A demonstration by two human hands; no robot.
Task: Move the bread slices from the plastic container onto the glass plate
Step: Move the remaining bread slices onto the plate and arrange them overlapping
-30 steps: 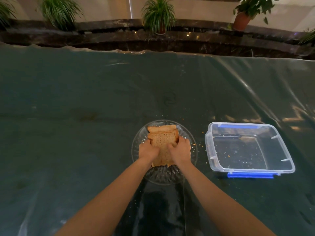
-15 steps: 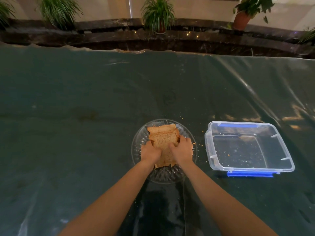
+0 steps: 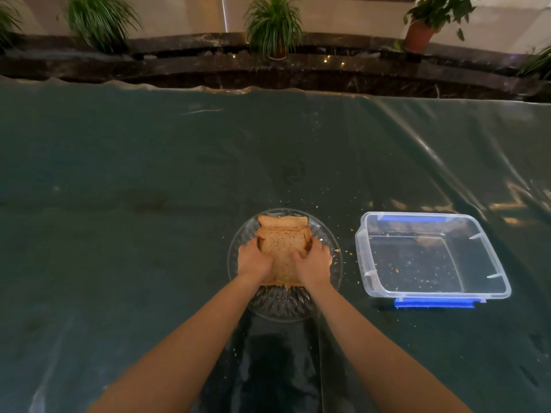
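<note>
While both are curling palm-down, the left hand (image 3: 254, 260) and right hand (image 3: 313, 262) are gripping stacked brown bread slices (image 3: 281, 247) on the round ribbed glass plate (image 3: 280, 305); the clear rectangular plastic container (image 3: 432, 254) is sitting at three o'clock.

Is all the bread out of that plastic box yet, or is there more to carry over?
Mostly done, it seems. The plastic container holds only crumbs, no slices. The bread slices lie stacked on the glass plate. In hand: the left hand and right hand press the stack from both sides, apparently tidying it. Left to do: let go; perhaps nothing more.
</note>
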